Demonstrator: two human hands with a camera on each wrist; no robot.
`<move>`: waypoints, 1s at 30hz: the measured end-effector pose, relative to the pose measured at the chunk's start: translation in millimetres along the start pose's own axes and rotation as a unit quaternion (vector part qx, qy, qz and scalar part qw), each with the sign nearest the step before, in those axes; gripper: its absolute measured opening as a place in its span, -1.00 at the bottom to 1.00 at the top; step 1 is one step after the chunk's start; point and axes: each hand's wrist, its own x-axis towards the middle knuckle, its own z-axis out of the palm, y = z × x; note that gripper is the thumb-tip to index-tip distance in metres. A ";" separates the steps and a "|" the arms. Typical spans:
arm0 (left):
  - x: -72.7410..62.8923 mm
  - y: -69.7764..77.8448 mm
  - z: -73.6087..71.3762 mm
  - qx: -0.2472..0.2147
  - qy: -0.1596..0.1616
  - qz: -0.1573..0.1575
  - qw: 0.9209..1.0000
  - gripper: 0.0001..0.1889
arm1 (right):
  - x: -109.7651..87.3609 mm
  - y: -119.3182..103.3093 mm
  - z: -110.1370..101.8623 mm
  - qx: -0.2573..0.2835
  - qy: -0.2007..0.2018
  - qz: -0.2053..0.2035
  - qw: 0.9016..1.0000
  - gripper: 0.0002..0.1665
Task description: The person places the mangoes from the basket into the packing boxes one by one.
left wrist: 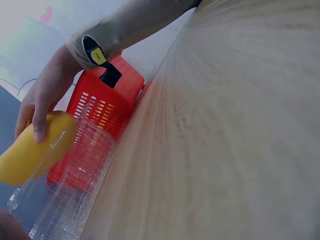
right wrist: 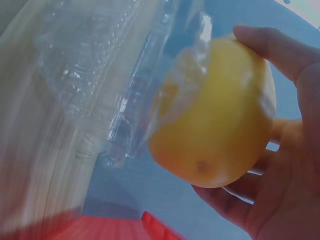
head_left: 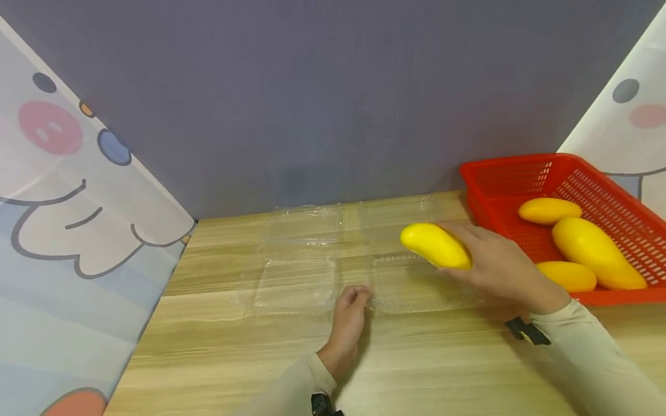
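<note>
My right hand [head_left: 496,266] grips a yellow mango [head_left: 434,245], its thumb and fingers around one end. The mango is up over the right-hand clear plastic clamshell box [head_left: 411,306]; in the right wrist view part of the mango [right wrist: 215,120] shows behind the clear plastic. With curled fingers my left hand [head_left: 350,318] pinches the near left corner of that box. To its left lies a second clear clamshell box [head_left: 296,309], lid part spread toward the wall. Only a bit of the left hand [left wrist: 11,227] shows in the left wrist view.
A red slotted basket [head_left: 520,162] stands on the right of the wooden table [head_left: 208,358]. In it lie three more yellow mangoes [head_left: 598,248]. A grey wall [head_left: 312,104] rises behind the boxes, with cartoon-print sheets [head_left: 78,196] at both sides.
</note>
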 end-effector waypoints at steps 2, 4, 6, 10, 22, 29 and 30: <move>0.2 -0.1 -0.3 -0.001 0.001 0.005 1.000 -0.73 | 0.4 -1.7 1.5 -0.002 0.003 -0.009 1.000 0.01; 0.1 0.5 -0.9 0.000 0.002 0.007 1.000 -0.73 | 1.7 -4.0 2.5 -0.003 0.007 -0.017 1.000 0.02; -0.3 1.6 -1.7 0.000 0.004 0.009 1.000 -0.74 | 3.5 -6.6 3.7 -0.005 0.006 -0.024 1.000 0.02; 1.5 0.5 -2.0 -0.010 0.008 0.013 1.000 -0.79 | 7.0 -9.9 6.9 -0.010 0.006 -0.037 0.999 0.05; 6.6 1.3 2.0 -0.041 -0.009 0.010 0.999 -0.78 | 14.2 -19.5 11.2 -0.028 -0.002 -0.062 0.998 0.04; 5.0 1.2 0.3 -0.046 -0.011 0.002 0.999 -0.76 | 18.3 -23.4 19.8 -0.019 -0.013 -0.091 0.996 0.01; 5.0 1.1 0.2 -0.046 -0.012 0.001 0.999 -0.76 | 18.0 -23.0 21.6 -0.019 -0.013 -0.091 0.996 0.01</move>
